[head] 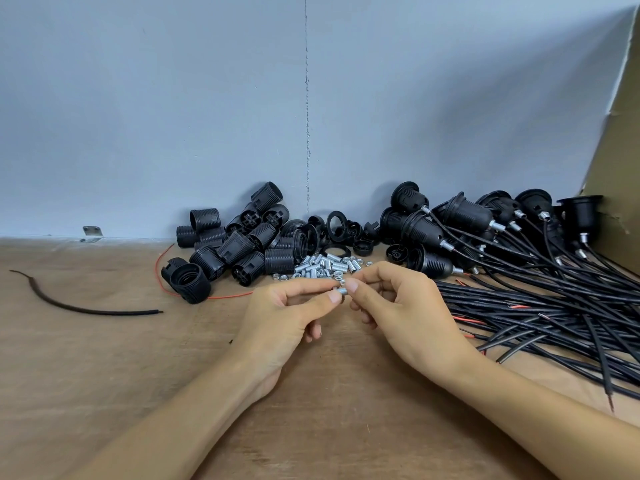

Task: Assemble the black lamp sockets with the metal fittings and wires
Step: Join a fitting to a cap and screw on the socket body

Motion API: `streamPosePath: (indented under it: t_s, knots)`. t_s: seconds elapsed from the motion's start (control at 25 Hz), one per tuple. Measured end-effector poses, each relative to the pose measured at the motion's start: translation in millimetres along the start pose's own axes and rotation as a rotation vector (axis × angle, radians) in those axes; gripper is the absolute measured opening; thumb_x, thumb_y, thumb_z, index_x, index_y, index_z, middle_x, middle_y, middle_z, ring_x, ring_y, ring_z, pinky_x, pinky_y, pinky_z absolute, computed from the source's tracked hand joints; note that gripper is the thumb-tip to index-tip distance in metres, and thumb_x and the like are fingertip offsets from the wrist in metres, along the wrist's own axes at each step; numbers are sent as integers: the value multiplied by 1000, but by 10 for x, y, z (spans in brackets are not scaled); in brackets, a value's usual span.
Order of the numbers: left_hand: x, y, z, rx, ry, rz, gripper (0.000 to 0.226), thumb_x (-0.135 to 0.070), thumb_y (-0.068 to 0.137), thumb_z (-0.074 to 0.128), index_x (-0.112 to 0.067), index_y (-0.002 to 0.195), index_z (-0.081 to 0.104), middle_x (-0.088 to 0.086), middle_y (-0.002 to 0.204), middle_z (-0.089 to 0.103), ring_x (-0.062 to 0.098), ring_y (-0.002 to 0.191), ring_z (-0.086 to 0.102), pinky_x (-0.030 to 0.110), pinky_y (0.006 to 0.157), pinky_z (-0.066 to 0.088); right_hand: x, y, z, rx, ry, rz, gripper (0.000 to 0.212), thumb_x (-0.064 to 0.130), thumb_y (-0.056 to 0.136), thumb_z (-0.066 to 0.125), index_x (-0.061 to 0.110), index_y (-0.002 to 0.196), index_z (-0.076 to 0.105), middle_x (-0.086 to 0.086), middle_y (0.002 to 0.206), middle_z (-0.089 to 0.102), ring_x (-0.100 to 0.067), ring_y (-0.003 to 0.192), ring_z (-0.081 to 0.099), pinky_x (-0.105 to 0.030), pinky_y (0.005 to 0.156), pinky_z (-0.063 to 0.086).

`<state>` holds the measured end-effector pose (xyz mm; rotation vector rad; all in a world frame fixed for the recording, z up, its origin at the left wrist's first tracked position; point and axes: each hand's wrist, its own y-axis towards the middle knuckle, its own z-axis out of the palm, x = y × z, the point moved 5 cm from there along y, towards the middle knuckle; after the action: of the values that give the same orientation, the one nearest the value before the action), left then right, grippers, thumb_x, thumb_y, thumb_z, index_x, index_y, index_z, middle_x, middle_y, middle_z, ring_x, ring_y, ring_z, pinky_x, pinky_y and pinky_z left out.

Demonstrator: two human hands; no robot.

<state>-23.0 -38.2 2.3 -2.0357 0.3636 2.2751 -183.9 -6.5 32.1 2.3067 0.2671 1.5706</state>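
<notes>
Metal fitting is what you hold: a short silver threaded tube, lying roughly level just on the near side of the heap of fittings on the wooden table. Your left hand pinches it between thumb and forefinger, with the other fingers curled under. Your right hand meets it from the other side, its thumb and forefinger nipping a small nut at the tube's end. You cannot tell whether the nut is already on the thread.

The heap itself is a loose scatter of the same bright threaded tubes with a few nuts among them.

To the right of the heap, a thick bundle of black wires fans across the table toward you, some showing red cores at the ends. To the left of the heap and well apart from it lies a single curved black wire. A thin red wire loops nearer the heap on that side.

Just behind and left of the heap are the black socket shells, ribbed cylinders tumbled on one another. Directly behind it lie black rings and caps. Behind and right of it are the wired sockets, each with a silver fitting at its tail. Beyond them all stands the grey wall.
</notes>
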Motion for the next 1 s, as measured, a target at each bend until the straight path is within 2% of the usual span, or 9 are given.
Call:
streamPosePath:
  t_s: [0.08,0.24,0.32,0.4,0.48,0.64,0.76,1.0]
  knots:
    - [-2,2,1,5,-4,-4,34,-43,63,81,-25,92,83,6,89,79,7,47,52,17,47,42,18,-11,5,15,-5,-34,7,17,92,70,24,90,70,9,75,72,-15,69,65,-30,71,57]
    - [9,19,-19,-30,-51,-23,30,-36,63,82,-22,90,83,3,82,78,8,48,53,17,46,43,0,-16,16,35,-1,-44,13,15,90,73,23,100,72,8,86,73,-11,82,69,-31,82,57]
    - [18,19,-27,-39,-57,-36,30,-32,61,83,-24,90,83,2,80,77,7,49,54,16,47,44,-11,-11,12,30,-6,-39,11,16,90,73,22,100,73,5,82,73,-9,76,68,-27,77,57]
    - [8,9,-22,-14,-40,-29,31,-29,61,84,-25,91,83,3,84,78,6,51,55,16,49,45,-15,-5,6,29,-22,-33,3,22,91,71,22,94,73,4,73,71,-5,63,63,-19,65,53]
    - [-2,4,-23,0,-38,-28,31,-28,61,84,-24,92,83,4,85,78,6,52,55,16,50,45,-33,4,7,44,-38,-14,4,24,93,69,21,92,72,3,71,69,-3,58,60,-16,60,49]
    - [-3,7,-21,-10,-44,-29,29,-30,64,82,-23,92,83,5,81,78,8,49,55,17,47,43,-58,21,40,75,110,45,6,12,93,69,15,97,71,-4,77,72,-10,65,64,-26,65,56]
    - [4,17,-21,-19,-54,-32,29,-32,64,82,-23,91,83,6,82,78,11,48,56,18,46,43,-47,17,44,65,140,14,9,6,91,70,13,97,71,-3,78,73,-12,68,68,-24,67,58]
    - [11,26,-33,-14,-69,-25,29,-28,62,83,-20,91,81,11,88,78,11,50,57,18,48,45,-109,23,59,59,170,87,5,15,93,69,13,95,72,-4,76,73,-14,60,65,-28,60,56]
